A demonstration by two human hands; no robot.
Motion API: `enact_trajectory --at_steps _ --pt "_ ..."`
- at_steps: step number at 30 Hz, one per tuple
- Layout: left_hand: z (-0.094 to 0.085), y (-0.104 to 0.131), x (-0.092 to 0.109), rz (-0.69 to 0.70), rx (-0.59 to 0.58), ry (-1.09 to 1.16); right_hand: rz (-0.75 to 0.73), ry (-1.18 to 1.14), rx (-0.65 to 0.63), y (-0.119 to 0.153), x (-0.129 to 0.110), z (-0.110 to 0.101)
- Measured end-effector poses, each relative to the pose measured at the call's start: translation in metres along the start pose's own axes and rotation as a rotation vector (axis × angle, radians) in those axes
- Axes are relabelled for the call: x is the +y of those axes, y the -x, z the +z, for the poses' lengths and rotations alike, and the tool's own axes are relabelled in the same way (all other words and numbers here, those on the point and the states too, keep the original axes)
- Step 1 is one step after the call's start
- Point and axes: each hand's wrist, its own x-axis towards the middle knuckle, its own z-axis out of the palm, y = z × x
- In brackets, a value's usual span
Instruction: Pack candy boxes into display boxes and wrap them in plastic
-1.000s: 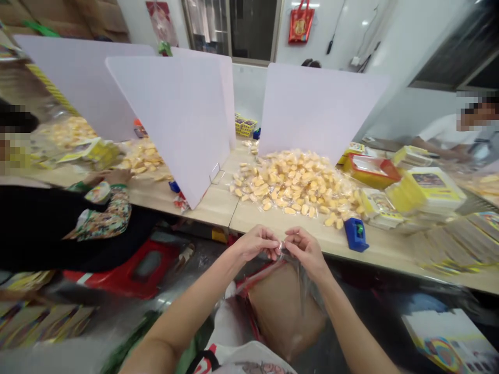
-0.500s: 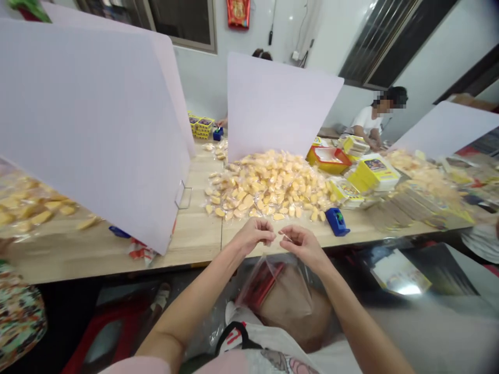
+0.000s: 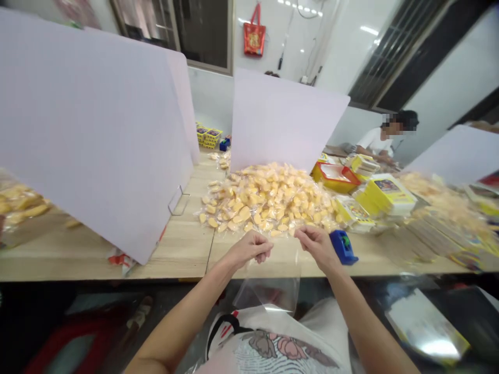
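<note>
A clear plastic bag (image 3: pixel 273 291) hangs below my hands, over the table's front edge and in front of my lap. My left hand (image 3: pixel 253 247) is closed in a pinch on one upper side of it. On the other upper side, my right hand (image 3: pixel 315 246) pinches the film with thumb and fingers. Just beyond both hands lies a heap of yellow oval pieces in clear wrappers (image 3: pixel 268 197). Close to the right hand stands a blue tape dispenser (image 3: pixel 343 247) with a green part inside.
White upright panels (image 3: pixel 288 119) divide the wooden table (image 3: pixel 183 249); a large one (image 3: pixel 117 140) rises at left. Beyond the dispenser are yellow printed boxes (image 3: pixel 388 195) and a red-rimmed yellow tray (image 3: pixel 336 177). A co-worker (image 3: pixel 374 140) sits at the far right.
My hands have moved apart, the right one to the right, and the bag is spread between them. The view has tilted up slightly.
</note>
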Motion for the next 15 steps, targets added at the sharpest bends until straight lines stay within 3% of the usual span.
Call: enact_trajectory --at_steps 3,7,11,13,15 --pt "0.03 -0.037 -0.006 0.072 0.097 -0.059 -0.055 -0.055 -0.066 -0.025 0.034 -0.043" --pt "0.081 -0.089 -0.007 0.118 0.252 -0.13 -0.049 -0.314 -0.171 -0.055 0.093 -0.108" --pt "0.129 -0.145 -0.002 0.136 0.151 0.071 -0.061 -0.582 -0.222 -0.07 0.127 -0.174" --pt "0.152 -0.176 -0.015 0.148 0.172 0.087 -0.115 -0.693 -0.219 -0.072 0.132 -0.203" --pt "0.173 -0.202 -0.046 0.076 0.168 -0.069 -0.138 -0.73 -0.225 -0.07 0.138 -0.228"
